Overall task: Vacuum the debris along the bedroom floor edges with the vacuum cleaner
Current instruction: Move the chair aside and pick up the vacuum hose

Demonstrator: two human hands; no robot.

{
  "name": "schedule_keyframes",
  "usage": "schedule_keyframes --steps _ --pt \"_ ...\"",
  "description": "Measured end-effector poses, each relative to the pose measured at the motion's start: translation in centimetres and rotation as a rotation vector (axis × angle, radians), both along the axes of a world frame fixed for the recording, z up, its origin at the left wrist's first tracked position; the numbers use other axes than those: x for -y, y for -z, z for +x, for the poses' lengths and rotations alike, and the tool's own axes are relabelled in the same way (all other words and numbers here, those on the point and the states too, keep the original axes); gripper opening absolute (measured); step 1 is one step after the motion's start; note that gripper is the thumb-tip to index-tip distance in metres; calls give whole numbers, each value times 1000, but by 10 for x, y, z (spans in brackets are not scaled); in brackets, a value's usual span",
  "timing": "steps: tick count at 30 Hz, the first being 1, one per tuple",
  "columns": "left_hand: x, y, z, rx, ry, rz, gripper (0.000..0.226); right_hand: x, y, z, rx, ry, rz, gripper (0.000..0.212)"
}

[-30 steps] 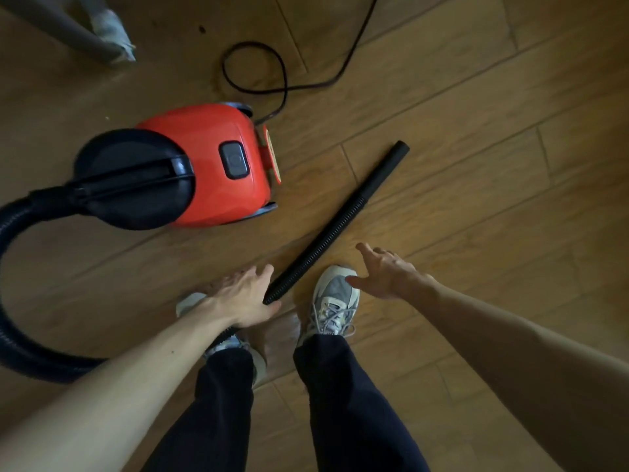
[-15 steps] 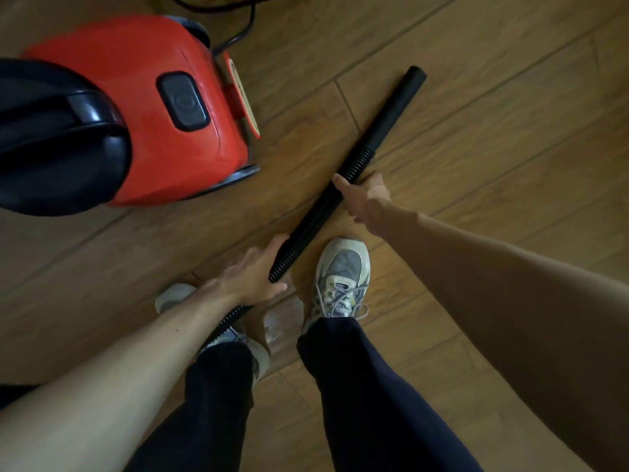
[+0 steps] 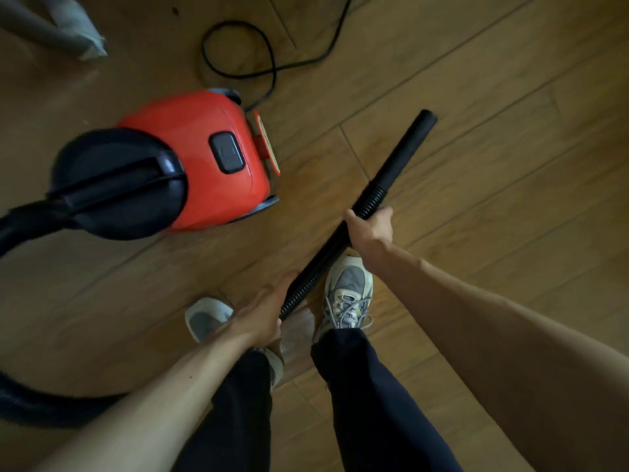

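Right hand [image 3: 371, 233] gripping hose [image 3: 374, 194], left hand [image 3: 260, 316] maybe holding it, label [image 3: 268, 144] blurred

Hose [image 3: 41, 407] partly beyond left edge.

The vacuum cleaner [image 3: 190, 158] stands on the wooden floor [image 3: 476, 97]. It has a red body, a black front cap with a carry handle and a dark top button. Its black ribbed hose [image 3: 320, 264] curves round at lower left and ends in a smooth tube [image 3: 405, 151], which lies diagonally. The right hand [image 3: 371, 229] and the left hand [image 3: 258, 318] grip the hose. The power cord [image 3: 204, 51] loops behind the body.
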State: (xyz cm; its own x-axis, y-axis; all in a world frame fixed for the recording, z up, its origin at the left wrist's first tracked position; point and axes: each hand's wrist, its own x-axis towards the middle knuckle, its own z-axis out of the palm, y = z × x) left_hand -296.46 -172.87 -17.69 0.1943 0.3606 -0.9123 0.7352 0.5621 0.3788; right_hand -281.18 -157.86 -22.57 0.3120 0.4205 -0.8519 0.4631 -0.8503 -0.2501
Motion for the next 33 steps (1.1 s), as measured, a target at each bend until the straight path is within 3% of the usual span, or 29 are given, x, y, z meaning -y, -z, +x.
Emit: schedule_keyframes --steps 7,12,17,24,33 --pt "7 -95 -18 93 42 -38 96 11 -92 -12 -119 35 58 47" --pt "8 -149 -29 175 14 16 80 21 -143 -33 -194 -55 136 63" --pt "22 -186 -38 131 -76 73 90 29 -181 -56 -248 -79 173 64" --pt "53 -211 -62 101 -215 137 83 38 -228 -71 -476 50 136 63" --pt "85 -223 -85 131 -272 91 88 56 -267 -70 -694 -21 50 68"
